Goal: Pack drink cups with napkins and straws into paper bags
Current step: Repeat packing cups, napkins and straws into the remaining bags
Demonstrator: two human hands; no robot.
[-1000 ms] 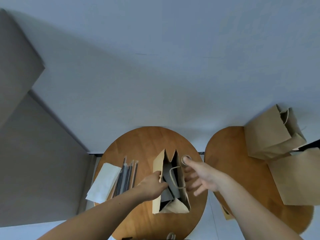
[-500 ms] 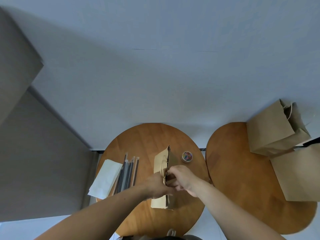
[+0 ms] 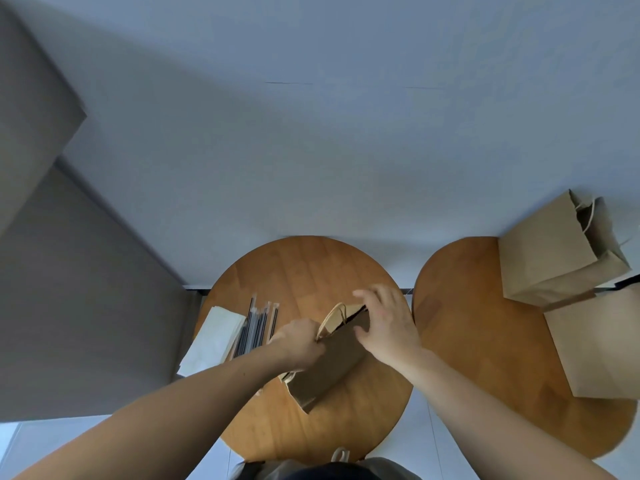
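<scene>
A brown paper bag (image 3: 329, 368) stands tilted on the round wooden table (image 3: 304, 268), its mouth pressed nearly closed. My left hand (image 3: 298, 344) grips the bag's top edge by the twine handle (image 3: 334, 315). My right hand (image 3: 388, 323) lies over the bag's top right side with fingers spread and slightly bent, the thumb against the paper. Several wrapped black straws (image 3: 258, 327) lie left of the bag, next to a stack of white napkins (image 3: 211, 337). No drink cup is visible; the bag's inside is hidden.
A second round wooden table (image 3: 485, 341) stands to the right, carrying two brown paper bags, one upright at the back (image 3: 554, 258) and one nearer (image 3: 602, 348). A grey wall panel (image 3: 79, 292) rises at the left. Pale wall fills the background.
The bag's mouth went from wide open to pressed shut, and the bag has tilted with its top toward the right. My right hand moved from pinching the top onto the bag's right side, covering the small colourful tub.
</scene>
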